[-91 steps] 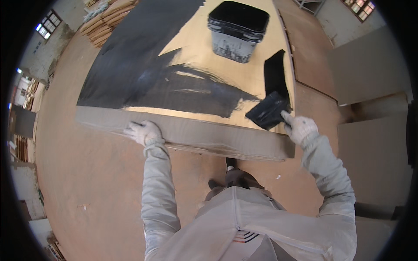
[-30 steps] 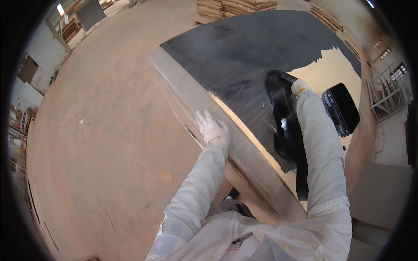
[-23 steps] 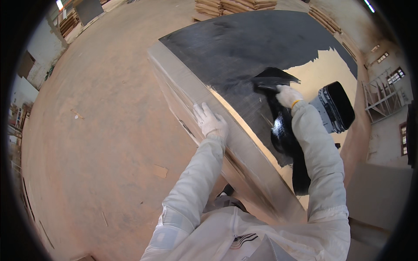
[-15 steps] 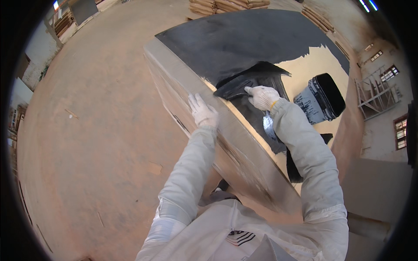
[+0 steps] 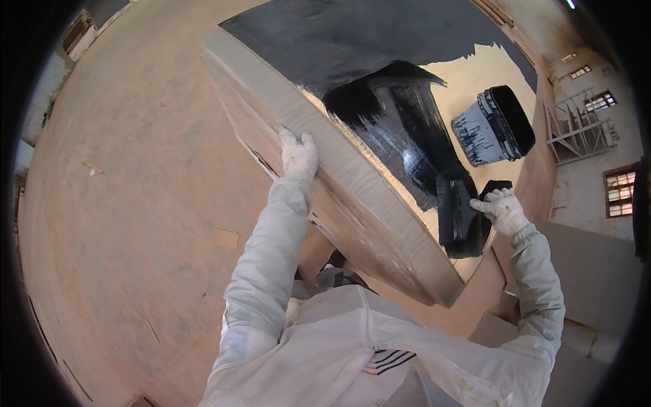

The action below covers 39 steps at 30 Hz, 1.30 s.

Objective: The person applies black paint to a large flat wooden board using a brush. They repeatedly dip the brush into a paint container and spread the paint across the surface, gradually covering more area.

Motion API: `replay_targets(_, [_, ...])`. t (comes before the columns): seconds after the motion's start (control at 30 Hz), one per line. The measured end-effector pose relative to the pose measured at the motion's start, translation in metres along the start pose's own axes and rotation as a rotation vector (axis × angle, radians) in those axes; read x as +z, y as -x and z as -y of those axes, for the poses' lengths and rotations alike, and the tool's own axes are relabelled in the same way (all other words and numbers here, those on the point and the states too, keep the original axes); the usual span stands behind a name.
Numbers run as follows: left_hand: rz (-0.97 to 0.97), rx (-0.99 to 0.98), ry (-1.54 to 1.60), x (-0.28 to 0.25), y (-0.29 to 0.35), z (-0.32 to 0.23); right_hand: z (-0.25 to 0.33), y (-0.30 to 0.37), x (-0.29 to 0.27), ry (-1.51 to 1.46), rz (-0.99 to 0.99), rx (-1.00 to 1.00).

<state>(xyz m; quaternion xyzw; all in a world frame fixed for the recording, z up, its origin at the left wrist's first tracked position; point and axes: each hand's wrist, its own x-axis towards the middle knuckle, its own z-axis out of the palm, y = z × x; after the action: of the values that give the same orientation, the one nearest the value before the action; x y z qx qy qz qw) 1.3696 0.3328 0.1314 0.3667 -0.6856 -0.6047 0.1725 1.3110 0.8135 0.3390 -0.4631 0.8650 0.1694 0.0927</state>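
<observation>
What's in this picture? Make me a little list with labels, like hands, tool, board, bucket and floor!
Left hand: white-gloved left hand pressed on the grey front edge of the board
Right hand: white-gloved right hand holding a wide black spreader
Board top: mostly coated black, with a bare tan patch
Wet paint: glossy black streaks in front of the spreader
Bucket: paint-smeared bucket standing on the tan patch
Floor: dusty brown floor

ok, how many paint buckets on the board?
1. The black paint bucket sits on the bare tan part of the board, beyond the right hand holding the black spreader. Others may lie outside the frame.
</observation>
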Motion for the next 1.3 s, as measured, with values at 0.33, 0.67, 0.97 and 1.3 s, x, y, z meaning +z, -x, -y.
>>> replay_targets(0.33, [-0.344,0.117,-0.031,0.039,-0.009,0.024,-0.007,-0.178,-0.032,0.041,-0.098,-0.325])
replay_targets(0.67, [-0.391,0.128,-0.132,0.035,-0.007,0.023,0.019,-0.403,-0.092,0.061,-0.213,-0.364])
replay_targets(0.97, [-0.445,0.233,-0.204,0.039,-0.010,0.032,0.032,-0.458,-0.114,0.060,-0.224,-0.356])
replay_targets(1.3, [-0.410,0.265,-0.164,0.037,-0.007,0.029,0.040,-0.433,-0.112,0.185,-0.175,-0.314])
